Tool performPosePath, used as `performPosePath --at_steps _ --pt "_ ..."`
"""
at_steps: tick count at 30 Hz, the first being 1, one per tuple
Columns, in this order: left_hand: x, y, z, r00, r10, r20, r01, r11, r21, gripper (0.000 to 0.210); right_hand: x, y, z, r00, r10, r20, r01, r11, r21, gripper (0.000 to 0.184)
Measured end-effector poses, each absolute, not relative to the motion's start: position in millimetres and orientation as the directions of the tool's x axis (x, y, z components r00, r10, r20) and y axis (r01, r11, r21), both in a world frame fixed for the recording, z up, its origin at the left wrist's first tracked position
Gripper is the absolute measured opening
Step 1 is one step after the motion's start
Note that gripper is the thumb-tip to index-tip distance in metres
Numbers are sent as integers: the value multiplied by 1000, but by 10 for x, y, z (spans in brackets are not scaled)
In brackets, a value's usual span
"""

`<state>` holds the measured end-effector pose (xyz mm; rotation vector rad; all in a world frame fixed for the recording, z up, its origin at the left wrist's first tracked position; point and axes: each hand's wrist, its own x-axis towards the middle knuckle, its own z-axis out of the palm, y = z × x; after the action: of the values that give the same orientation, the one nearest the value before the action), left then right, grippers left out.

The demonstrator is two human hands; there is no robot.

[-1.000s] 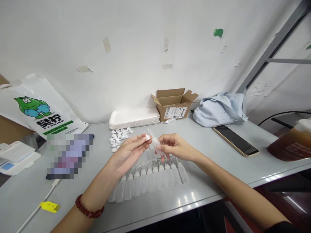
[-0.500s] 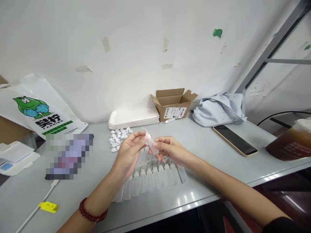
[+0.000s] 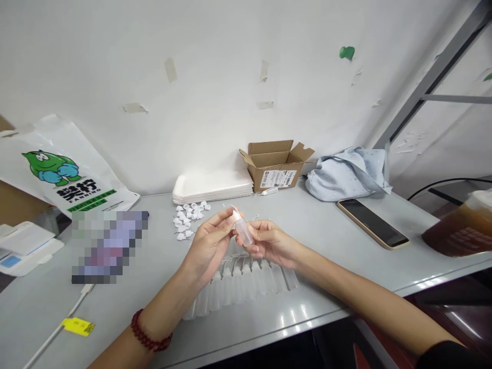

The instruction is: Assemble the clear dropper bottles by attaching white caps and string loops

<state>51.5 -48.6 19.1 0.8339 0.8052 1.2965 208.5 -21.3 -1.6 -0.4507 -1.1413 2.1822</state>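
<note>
A small translucent squeeze bottle (image 3: pixel 244 233) is held tilted above the table between both hands. My left hand (image 3: pixel 207 241) pinches the white cap (image 3: pixel 236 216) at its upper end, thumb and fingertips closed round it. My right hand (image 3: pixel 271 240) grips the bottle's body from the other side. Below my hands a row of several similar bottles (image 3: pixel 249 283) lies side by side, thin white strips looping from their necks. My left hand and wrist hide part of that row. Left of my hands, loose white caps (image 3: pixel 186 218) are scattered in a small group.
Behind the caps is a stack of white trays (image 3: pixel 213 187). An open cardboard box (image 3: pixel 277 171) stands beside it, with a small bottle (image 3: pixel 268 191) in front. Right are a bluish cloth (image 3: pixel 346 174), a phone (image 3: pixel 372 224) and a drink cup (image 3: pixel 461 228). A white bag (image 3: pixel 61 164) stands left.
The bottle has turned slightly more upright. The white cap at its top shows more clearly between my left fingertips. My right hand has closed further round the body.
</note>
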Motion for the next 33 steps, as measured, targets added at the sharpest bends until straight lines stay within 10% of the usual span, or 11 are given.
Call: performPosePath --at_steps 33 --pt "393 -443 216 48 998 44 -308 -27 951 23 2116 -238 75 -681 731 -32 -338 -353 -873 28"
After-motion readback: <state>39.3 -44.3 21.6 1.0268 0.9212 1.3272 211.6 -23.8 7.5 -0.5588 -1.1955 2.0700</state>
